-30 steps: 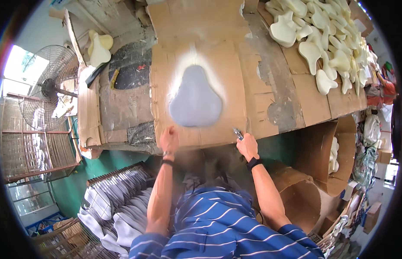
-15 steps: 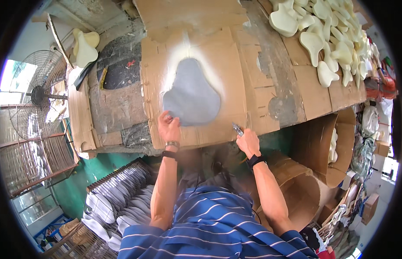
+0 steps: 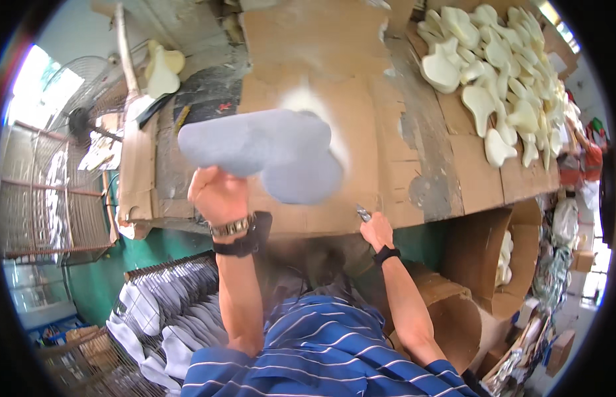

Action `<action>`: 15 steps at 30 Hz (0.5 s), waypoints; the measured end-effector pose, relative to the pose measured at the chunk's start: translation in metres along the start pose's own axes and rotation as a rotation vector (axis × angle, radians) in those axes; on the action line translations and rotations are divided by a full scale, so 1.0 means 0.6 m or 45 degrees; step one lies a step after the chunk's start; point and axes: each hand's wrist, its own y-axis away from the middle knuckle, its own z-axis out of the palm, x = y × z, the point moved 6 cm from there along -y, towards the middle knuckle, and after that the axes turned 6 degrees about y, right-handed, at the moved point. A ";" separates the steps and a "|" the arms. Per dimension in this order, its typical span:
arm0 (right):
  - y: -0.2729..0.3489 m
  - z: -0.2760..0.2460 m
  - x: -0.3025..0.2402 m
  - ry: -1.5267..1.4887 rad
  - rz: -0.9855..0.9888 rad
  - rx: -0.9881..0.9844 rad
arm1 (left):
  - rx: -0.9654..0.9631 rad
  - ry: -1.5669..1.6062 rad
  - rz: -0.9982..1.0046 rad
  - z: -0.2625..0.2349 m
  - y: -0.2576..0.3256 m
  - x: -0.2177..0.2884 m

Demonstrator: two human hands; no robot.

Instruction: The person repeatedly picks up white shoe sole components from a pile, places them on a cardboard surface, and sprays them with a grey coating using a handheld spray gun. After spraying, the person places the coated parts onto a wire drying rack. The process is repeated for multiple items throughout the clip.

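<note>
Head view: the left hand [image 3: 218,197] has its fingers closed on the near edge of a flat grey piece [image 3: 238,137], held over the worktop [image 3: 351,182]. Another grey piece [image 3: 301,182] seems to lie under it. The right hand [image 3: 378,233] curls its fingers around a small silver tool [image 3: 364,214]. It looks like the pick-up step; next calls for a firm hold.

Through my camera I see a plain grey sheet [image 3: 228,137], cream foam pieces [image 3: 477,100], brown cardboard [image 3: 361,109] and a white-striped blue shirt [image 3: 321,351].
</note>
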 end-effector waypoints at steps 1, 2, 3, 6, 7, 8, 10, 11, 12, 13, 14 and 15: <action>-0.002 0.004 0.002 0.016 -0.024 -0.007 | 0.035 0.006 0.049 -0.002 0.029 0.023; -0.005 0.014 0.003 -0.019 -0.072 -0.027 | 0.070 0.003 0.133 -0.006 0.062 0.061; 0.007 0.007 -0.013 -0.132 -0.292 0.103 | 0.046 -0.006 0.142 -0.032 0.090 0.092; -0.006 0.028 0.013 -0.263 -0.351 0.087 | -0.035 0.098 0.128 -0.133 0.164 0.130; -0.010 0.036 0.022 -0.161 -0.334 0.133 | -0.059 0.160 0.130 -0.151 0.196 0.138; -0.012 0.045 0.027 -0.096 -0.352 0.150 | -0.079 0.220 0.131 -0.164 0.232 0.148; -0.007 0.043 0.029 -0.074 -0.371 0.156 | 0.149 0.275 0.293 -0.211 0.309 0.166; -0.043 0.078 0.074 -0.173 -0.362 0.133 | 0.170 0.272 0.366 -0.239 0.339 0.174; -0.066 0.098 0.101 -0.298 -0.358 0.112 | 0.248 0.280 0.417 -0.248 0.369 0.184; -0.073 0.099 0.110 -0.282 -0.370 0.145 | 0.329 0.297 0.471 -0.253 0.402 0.195; -0.078 0.103 0.118 -0.280 -0.397 0.140 | 0.414 0.308 0.515 -0.258 0.433 0.205; -0.068 0.102 0.113 -0.342 -0.346 0.063 | 0.455 0.317 0.575 -0.275 0.461 0.218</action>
